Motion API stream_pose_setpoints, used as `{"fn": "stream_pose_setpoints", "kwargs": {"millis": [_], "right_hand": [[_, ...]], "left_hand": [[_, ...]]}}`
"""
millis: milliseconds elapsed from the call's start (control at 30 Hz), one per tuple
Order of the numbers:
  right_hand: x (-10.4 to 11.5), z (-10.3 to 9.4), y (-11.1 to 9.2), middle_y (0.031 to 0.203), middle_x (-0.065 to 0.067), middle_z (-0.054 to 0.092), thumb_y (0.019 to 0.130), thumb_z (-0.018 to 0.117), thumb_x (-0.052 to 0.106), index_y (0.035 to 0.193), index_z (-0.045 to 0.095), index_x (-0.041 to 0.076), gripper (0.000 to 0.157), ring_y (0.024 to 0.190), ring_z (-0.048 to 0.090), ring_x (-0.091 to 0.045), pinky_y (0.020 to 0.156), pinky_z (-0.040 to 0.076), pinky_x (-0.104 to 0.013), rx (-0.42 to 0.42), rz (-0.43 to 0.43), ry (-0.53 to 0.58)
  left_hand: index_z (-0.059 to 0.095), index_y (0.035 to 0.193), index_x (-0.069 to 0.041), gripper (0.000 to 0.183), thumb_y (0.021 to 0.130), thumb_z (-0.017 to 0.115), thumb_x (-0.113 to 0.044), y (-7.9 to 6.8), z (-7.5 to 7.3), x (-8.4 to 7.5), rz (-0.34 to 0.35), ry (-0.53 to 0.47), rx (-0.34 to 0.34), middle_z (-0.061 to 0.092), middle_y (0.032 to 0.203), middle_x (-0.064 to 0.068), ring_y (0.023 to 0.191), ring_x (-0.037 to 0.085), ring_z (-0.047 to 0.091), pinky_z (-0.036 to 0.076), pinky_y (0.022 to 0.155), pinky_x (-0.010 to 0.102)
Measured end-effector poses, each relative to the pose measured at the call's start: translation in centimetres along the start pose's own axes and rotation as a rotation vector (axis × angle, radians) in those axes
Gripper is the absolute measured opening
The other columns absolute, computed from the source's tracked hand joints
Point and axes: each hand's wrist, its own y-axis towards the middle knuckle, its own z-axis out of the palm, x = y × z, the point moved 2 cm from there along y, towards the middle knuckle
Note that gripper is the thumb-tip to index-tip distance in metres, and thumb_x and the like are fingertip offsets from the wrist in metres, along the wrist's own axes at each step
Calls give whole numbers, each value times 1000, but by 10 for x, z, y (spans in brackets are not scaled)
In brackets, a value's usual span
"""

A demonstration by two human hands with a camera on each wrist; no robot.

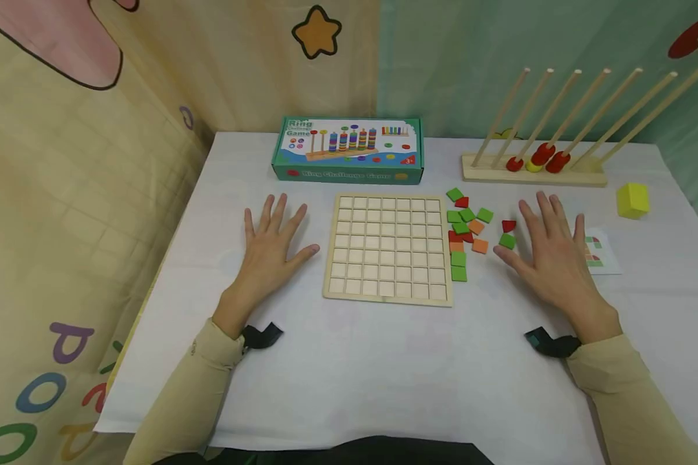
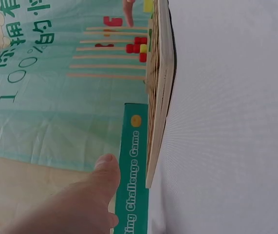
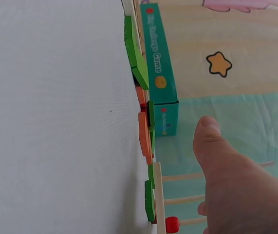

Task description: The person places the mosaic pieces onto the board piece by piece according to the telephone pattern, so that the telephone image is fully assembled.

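A square wooden grid board [image 1: 387, 300] lies on the white table between the two hands. My left hand [image 1: 272, 252] rests with spread fingers to the left of the board, its thumb pointing at the board's edge. Fingers spread, my right hand [image 1: 552, 258] is on the other side, and neither hand holds anything. Between the board and the right hand lie several loose flat pieces: green squares [image 1: 458, 274], orange squares [image 1: 479, 246] and red pieces [image 1: 508, 226]. A pattern card [image 1: 607, 261] shows partly from behind the right hand.
A green Ring Challenge Game box [image 1: 347, 175] stands behind the board. At the back right is a wooden peg rack [image 1: 477, 173] with tall rods and a few red and yellow rings [image 1: 514, 165]. A yellow cube [image 1: 633, 201] sits near the right edge.
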Motion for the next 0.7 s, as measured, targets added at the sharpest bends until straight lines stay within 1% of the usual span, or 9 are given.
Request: {"fn": "stream_pose_setpoints", "kwargs": {"millis": [200, 400, 567, 633, 667, 700], "right_hand": [[3, -2, -3, 177, -20, 10, 100, 61, 60, 168, 24, 10, 92, 164, 2, -40, 124, -7, -76, -13, -11, 10], [5, 0, 1, 176, -21, 12, 100, 62, 58, 167, 27, 10, 89, 164, 4, -41, 124, -8, -75, -26, -20, 23], [6, 2, -1, 176, -22, 14, 102, 60, 55, 167, 27, 9, 86, 164, 6, -42, 124, -6, -76, -28, -19, 32], [8, 2, 0, 173, -24, 20, 102, 63, 50, 165, 30, 7, 83, 162, 12, -43, 126, -3, -75, -38, -10, 53], [8, 2, 0, 171, -26, 25, 102, 65, 46, 164, 32, 5, 81, 161, 16, -45, 127, 0, -73, -51, -3, 68], [9, 1, 0, 168, -28, 30, 101, 67, 41, 162, 34, 2, 79, 158, 22, -46, 127, 5, -72, -64, 7, 82]], "left_hand": [[37, 165, -17, 81, 100, 64, -57, 3, -1, -1, -2, -2, 4, 17, 175, 22, 164, 42, 3, -11, 126, 72], [36, 165, -18, 80, 101, 62, -58, 1, -1, 1, -10, 10, 17, 16, 176, 20, 164, 41, 1, -11, 126, 71], [36, 165, -19, 80, 101, 62, -58, 0, 2, 0, -3, 15, 49, 15, 176, 19, 165, 39, 0, -10, 126, 72], [35, 166, -19, 80, 101, 62, -57, 0, 3, -1, 7, 14, 64, 15, 176, 19, 165, 39, 0, -9, 126, 72], [35, 166, -20, 80, 101, 62, -57, 1, 4, -2, 14, 11, 71, 15, 176, 19, 165, 39, 0, -9, 126, 72], [35, 166, -20, 80, 101, 62, -56, 1, 4, -3, 19, 10, 77, 14, 176, 19, 165, 39, 1, -9, 126, 71]]}}
